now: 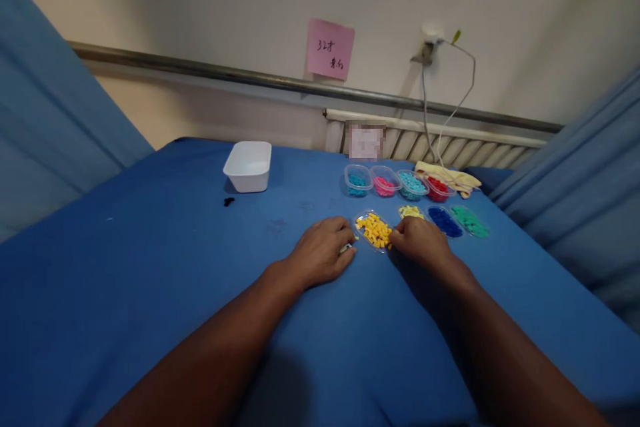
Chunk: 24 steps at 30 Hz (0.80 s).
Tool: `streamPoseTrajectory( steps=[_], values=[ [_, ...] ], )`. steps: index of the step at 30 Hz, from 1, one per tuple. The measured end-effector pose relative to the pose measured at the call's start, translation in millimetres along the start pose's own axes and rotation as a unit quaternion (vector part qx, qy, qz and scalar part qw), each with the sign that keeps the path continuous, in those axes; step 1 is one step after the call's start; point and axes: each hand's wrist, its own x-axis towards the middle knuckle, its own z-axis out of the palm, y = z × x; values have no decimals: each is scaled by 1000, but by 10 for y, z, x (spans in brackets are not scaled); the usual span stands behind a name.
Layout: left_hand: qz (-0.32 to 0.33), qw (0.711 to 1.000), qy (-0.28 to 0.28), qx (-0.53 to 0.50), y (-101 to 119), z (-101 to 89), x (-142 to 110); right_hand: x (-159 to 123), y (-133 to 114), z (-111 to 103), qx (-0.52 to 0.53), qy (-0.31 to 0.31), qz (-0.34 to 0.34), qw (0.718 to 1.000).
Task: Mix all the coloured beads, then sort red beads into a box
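Observation:
Yellow-orange small pieces (pixel 375 229) lie in a shallow clear tray (pixel 358 219) between my two hands. At the tray's left side my left hand (pixel 323 250) rests on the blue cover, its fingers curled round a small pale thing (pixel 346 248) that is mostly hidden. My right hand (pixel 423 238) is at the right edge of the tray, thumb and fingers pinched together over the yellow pieces; what is between the fingertips is hidden. Behind the right hand, pale yellow pieces (pixel 411 212) show in part.
Clear tubs of teal (pixel 357 184), pink (pixel 384 187), light blue (pixel 412 183) and red pieces (pixel 438 188) stand in back. Dark blue (pixel 445 221) and green pieces (pixel 470 221) lie rightward. A white bin (pixel 249 180), a black scrap (pixel 229 201) and a yellow cloth (pixel 450 177) are also there.

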Motion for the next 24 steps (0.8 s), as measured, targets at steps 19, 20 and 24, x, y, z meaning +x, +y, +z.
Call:
streamPoseTrajectory(
  steps=[19,20,24],
  values=[
    [-159,964,120,-177,-190,-81,-16,10,69,105,531,-70,1,845],
    [-165,962,107,-187,-212,-123,-29,-1,43,103,548,-67,0,834],
    [-62,975,-3,-215,-266,-296,-109,-61,-60,96,596,-59,-3,800]
  ],
)
